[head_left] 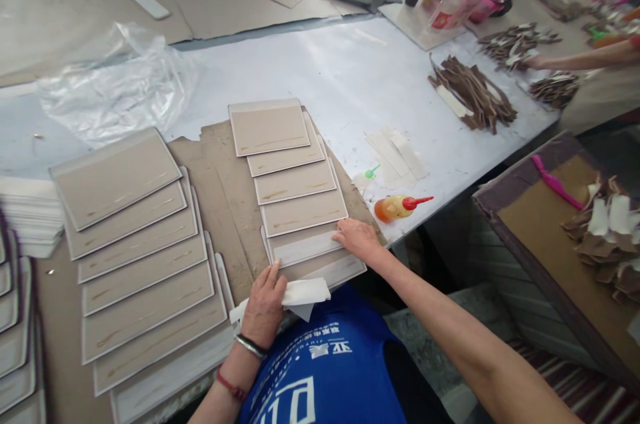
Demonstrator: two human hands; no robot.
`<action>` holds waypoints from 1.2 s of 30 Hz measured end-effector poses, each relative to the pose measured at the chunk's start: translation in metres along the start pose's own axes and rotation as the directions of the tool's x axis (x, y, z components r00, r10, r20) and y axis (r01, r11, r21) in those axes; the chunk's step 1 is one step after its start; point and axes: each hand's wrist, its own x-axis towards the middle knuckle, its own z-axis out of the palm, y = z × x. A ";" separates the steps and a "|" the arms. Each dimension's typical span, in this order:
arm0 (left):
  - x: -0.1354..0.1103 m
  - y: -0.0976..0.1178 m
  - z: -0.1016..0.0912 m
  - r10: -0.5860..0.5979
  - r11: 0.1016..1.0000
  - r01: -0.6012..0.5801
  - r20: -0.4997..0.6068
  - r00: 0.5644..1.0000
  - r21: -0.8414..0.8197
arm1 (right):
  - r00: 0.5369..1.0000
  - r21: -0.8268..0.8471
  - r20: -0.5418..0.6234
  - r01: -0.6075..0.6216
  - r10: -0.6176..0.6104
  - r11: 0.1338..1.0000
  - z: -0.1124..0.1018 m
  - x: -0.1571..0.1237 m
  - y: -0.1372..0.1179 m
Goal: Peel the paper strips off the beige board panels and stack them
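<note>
Where fingers [345, 232] press, the beige card [306, 247] is white-edged.

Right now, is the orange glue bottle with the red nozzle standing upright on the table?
No, the glue bottle lies on its side on the table, a little to the right of the right hand.

Your cards [295, 181] are beige with white borders, your cloth [305, 292] white, your shirt [330, 371] blue, the bottle [393, 209] orange, red-tipped
</note>
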 end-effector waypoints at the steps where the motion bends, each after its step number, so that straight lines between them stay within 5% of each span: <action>1: 0.000 0.001 0.000 -0.008 1.000 0.008 0.004 1.000 0.002 | 1.000 -0.006 -0.008 0.002 -0.002 1.000 0.001 0.000 0.000; 7: 0.001 0.004 0.001 -0.085 0.995 0.087 0.040 0.996 -0.051 | 0.999 -0.040 -0.050 -0.001 -0.001 0.999 0.009 0.000 0.002; 12: 0.002 -0.006 -0.006 -0.254 0.863 0.255 0.061 0.965 -0.436 | 0.979 -0.080 -0.170 -0.129 0.114 0.988 0.007 -0.006 0.018; 14: 0.002 -0.006 -0.014 -0.429 0.658 0.413 0.137 0.893 -0.630 | 0.963 0.011 -0.219 -0.159 0.158 0.987 0.003 -0.014 0.023; 16: 0.004 -0.001 -0.025 -0.576 0.316 0.585 0.338 0.744 -0.747 | 0.971 0.221 -0.204 -0.075 0.122 0.972 0.000 -0.025 0.019; 18: 0.006 0.010 -0.033 -0.575 0.007 0.638 0.519 0.633 -0.770 | 0.990 0.484 -0.141 0.067 0.001 0.873 -0.003 -0.037 0.004; 19: 0.008 0.016 -0.037 -0.544 -0.095 0.629 0.569 0.616 -0.772 | 0.992 0.602 -0.103 0.124 -0.077 0.789 -0.003 -0.043 -0.008; 23: 0.013 0.034 -0.045 -0.420 -0.270 0.564 0.623 0.660 -0.780 | 0.952 0.894 0.001 0.137 -0.307 0.427 -0.002 -0.061 -0.063; 27: 0.010 0.040 -0.052 -0.355 -0.208 0.607 0.637 0.684 -0.767 | 0.968 0.974 -0.022 0.077 -0.251 0.213 0.002 -0.066 -0.099; 32: 0.004 0.039 -0.060 -0.324 -0.252 0.510 0.568 0.757 -0.823 | 0.978 0.976 -0.071 0.109 -0.198 0.187 0.001 -0.067 -0.106; 36: 0.004 0.037 -0.059 -0.354 -0.325 0.477 0.573 0.739 -0.817 | 0.974 0.914 -0.223 0.219 -0.028 0.341 -0.001 -0.072 -0.105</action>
